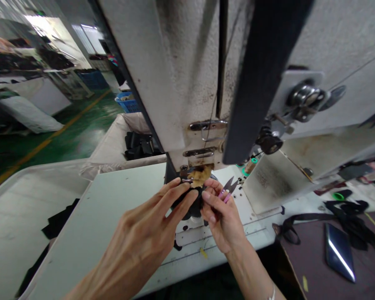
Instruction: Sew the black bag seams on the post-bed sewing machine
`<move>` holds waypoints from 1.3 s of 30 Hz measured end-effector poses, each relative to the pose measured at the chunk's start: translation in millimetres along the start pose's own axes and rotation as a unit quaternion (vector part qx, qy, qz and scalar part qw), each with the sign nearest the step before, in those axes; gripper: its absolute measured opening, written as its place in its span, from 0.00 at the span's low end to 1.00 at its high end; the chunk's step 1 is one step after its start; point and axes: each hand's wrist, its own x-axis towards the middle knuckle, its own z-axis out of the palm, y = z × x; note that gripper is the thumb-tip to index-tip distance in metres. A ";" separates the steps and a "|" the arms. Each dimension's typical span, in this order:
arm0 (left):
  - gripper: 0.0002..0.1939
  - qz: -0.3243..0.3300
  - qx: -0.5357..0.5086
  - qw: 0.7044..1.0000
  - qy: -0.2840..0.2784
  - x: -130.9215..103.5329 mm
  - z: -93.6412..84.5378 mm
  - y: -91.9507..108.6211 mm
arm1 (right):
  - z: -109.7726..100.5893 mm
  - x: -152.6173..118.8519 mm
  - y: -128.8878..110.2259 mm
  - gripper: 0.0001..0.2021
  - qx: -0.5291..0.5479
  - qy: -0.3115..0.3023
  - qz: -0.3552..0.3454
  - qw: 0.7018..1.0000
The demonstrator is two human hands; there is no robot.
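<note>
A large grey sewing machine (187,83) fills the upper middle of the view. Below its head, my left hand (150,229) presses its fingertips on a small black piece (195,204) at the needle area. From the other side my right hand (223,212) pinches the edge of that piece between thumb and finger. Small scissors (228,189) with pink handles rest in the right hand, blades pointing up and away. A crumpled tan scrap (200,176) sits just above the fingertips. The needle is hidden.
The pale table (121,200) extends left. Beyond it, a cloth-lined bin (109,141) holds black pieces. Green-based thread spools (250,166) stand behind the machine bed. At the right lie black straps (312,216) and a dark phone-like object (339,252).
</note>
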 end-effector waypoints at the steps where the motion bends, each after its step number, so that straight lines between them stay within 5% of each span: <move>1: 0.30 -0.001 0.000 1.000 -0.002 0.3 0.0 -0.1 | 0.8 0.1 0.3 0.15 0.003 0.001 -0.003 1.000; 16: 0.23 0.005 -0.010 1.000 0.010 8.2 -2.3 -4.4 | 18.4 2.6 15.0 0.14 -0.081 0.085 -0.099 0.988; 21: 0.22 -0.048 -0.148 0.988 -0.014 3.3 -5.4 -52.3 | 32.9 6.2 24.1 0.24 -0.180 0.103 -0.146 0.967; 26: 0.27 0.046 -0.148 0.972 -0.177 34.1 9.7 -93.9 | 35.2 12.8 26.5 0.25 -0.186 0.122 -0.154 0.963; 34: 0.17 0.134 -0.207 0.944 -0.221 77.5 17.9 -90.9 | 32.2 12.3 19.8 0.25 -0.146 0.106 -0.142 0.973; 37: 0.20 0.116 -0.205 0.952 -0.195 75.6 16.0 -84.6 | 32.8 12.3 16.1 0.25 -0.138 0.103 -0.134 0.976; 39: 0.23 0.046 -0.178 0.973 -0.140 71.5 20.2 -77.2 | 32.7 12.6 14.3 0.25 -0.135 0.099 -0.128 0.978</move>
